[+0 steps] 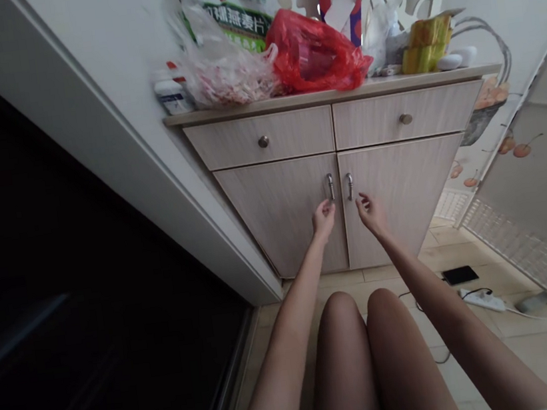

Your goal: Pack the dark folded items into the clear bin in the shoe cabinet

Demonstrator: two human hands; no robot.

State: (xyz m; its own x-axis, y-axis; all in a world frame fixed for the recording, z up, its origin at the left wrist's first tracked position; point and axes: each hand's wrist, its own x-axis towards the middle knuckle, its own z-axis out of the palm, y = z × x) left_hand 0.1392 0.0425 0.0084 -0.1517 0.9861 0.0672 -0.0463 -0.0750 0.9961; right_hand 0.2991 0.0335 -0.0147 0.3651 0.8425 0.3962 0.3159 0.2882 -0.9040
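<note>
- The left hand (323, 218) is open, fingers loosely curled, holding nothing, just below the left door's metal handle (330, 187); contact cannot be told.
- The right hand (371, 213), also open and empty, is just below and beside the right door's metal handle (350, 186).
- Both handles sit on the closed doors of a pale wood-grain cabinet (280, 217).
- Risk: a jolt to the cabinet could tip the clear plastic bag (230, 69) off the desk (330, 95) edge.
- Risk: cords from the power strip (482, 300) on the floor could snag a foot.
- The clear bag shows pinkish-white pieces; the red plastic bag (314, 52) hides its contents; an oat-flake packet (241, 17) stands behind them.
</note>
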